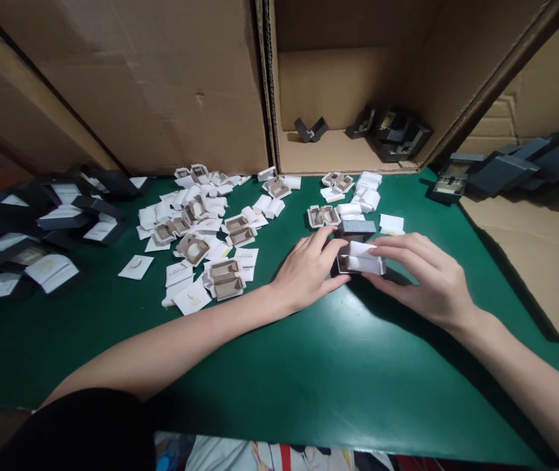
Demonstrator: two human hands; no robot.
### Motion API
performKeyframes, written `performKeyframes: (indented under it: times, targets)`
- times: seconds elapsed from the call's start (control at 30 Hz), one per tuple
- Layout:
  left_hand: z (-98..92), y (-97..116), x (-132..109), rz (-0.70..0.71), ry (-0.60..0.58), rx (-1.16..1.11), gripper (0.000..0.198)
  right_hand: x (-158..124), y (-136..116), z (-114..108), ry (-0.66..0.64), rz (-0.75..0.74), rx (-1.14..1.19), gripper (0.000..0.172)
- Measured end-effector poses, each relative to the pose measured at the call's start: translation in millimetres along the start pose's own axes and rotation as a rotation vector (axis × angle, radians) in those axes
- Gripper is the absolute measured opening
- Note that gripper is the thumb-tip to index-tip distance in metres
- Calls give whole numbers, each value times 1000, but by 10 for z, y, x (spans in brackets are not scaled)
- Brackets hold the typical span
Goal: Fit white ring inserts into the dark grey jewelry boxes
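Across the whole scene runs the green tabletop [279,386], lit by a bright sheen near the front. Behind it, a tall cardboard panel [137,78] fills the back left, and right next to it there's the open carton [333,78], mouth facing forward. Over on the right, a cardboard flap [529,275] lies along the edge.

Far left, a jumbled pile of dark boxes [46,226], several with white paper on top! In the middle, a scattered heap of white inserts [194,248], many unfolded to show brown insides. More dark boxes on the right [503,171] lean beside the carton, while the cluster inside it [400,134] sits toward the right, with one V-shaped box [311,129] standing apart.

Now the hands! The left hand [309,265] is grasping the small box [358,227], fingers at its left side. The right hand [436,278] meets it from the other side, fingers touching the white insert, thumb low at the front edge; whether they pinch or merely press, one cannot tell. The small box is right of centre, lid raised behind, with the white insert [360,256] in its base. Smallest of all, a white card [136,267] lies alone at left.
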State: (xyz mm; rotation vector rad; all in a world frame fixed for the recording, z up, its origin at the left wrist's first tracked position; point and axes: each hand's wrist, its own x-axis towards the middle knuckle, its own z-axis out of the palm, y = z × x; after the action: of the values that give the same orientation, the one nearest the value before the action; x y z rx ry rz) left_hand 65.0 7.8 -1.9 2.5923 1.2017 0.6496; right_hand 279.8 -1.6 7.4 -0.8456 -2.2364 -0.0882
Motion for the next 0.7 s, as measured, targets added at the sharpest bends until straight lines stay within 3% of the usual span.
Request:
performKeyframes:
  times: [0.47, 0.7]
  targets:
    - [20, 31, -16, -10, -10, 27, 50, -26, 30, 35, -47, 27, 90, 37]
    - [4, 38, -12, -17, -14, 24, 45, -45, 31, 34, -106, 115, 137, 37]
